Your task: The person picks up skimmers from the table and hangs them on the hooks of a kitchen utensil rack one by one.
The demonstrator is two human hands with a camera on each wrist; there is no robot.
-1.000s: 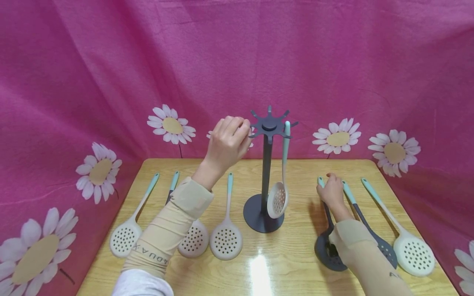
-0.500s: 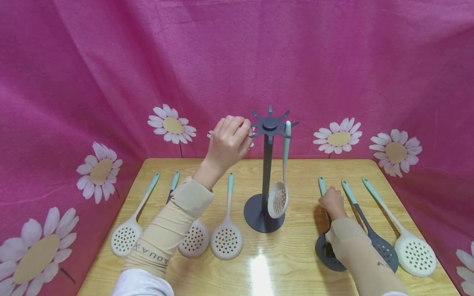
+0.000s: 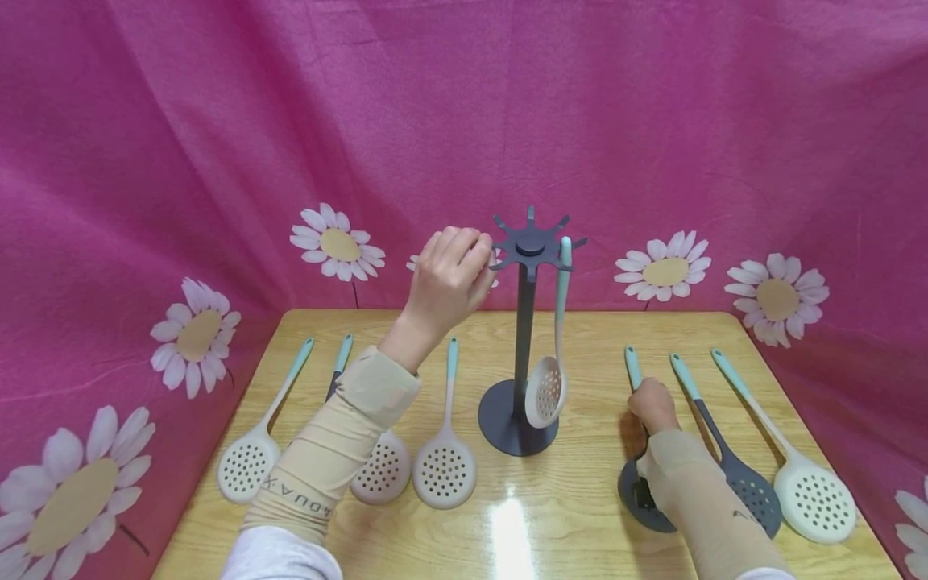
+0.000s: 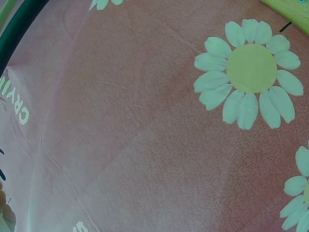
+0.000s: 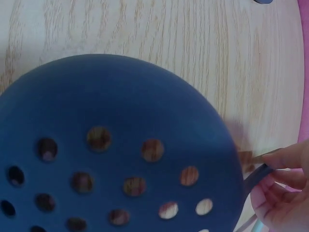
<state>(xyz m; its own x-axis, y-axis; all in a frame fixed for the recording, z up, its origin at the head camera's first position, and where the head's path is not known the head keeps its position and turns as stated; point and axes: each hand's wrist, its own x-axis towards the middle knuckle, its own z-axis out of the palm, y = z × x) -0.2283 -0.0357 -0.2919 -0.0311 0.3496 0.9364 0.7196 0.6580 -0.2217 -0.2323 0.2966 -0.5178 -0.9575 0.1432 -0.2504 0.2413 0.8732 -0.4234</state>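
Note:
My left hand (image 3: 449, 274) is raised beside the dark utensil rack (image 3: 524, 338), fingers curled at the tip of a left arm of its star-shaped top. In the left wrist view only a bit of fingers (image 4: 7, 217) shows at the edge, near dark hook ends. A white skimmer (image 3: 545, 393) with a teal handle hangs from the rack's right side. At the right, my right hand (image 3: 655, 405) pinches the handle of a dark skimmer (image 3: 645, 514) between thumb and fingers. Its perforated bowl fills much of the right wrist view; whether it touches the table I cannot tell.
Right of that skimmer lie another dark skimmer (image 3: 754, 487) and a white one (image 3: 815, 503). On the table's left are white skimmers (image 3: 444, 471), plus a teal-and-dark handle (image 3: 339, 366) partly behind my left arm. A pink flowered cloth (image 3: 464, 121) surrounds the wooden table (image 3: 580, 515).
My right hand has slid down the dark skimmer's handle toward its bowl, baring the teal end. The left hand and the hanging white skimmer stay put.

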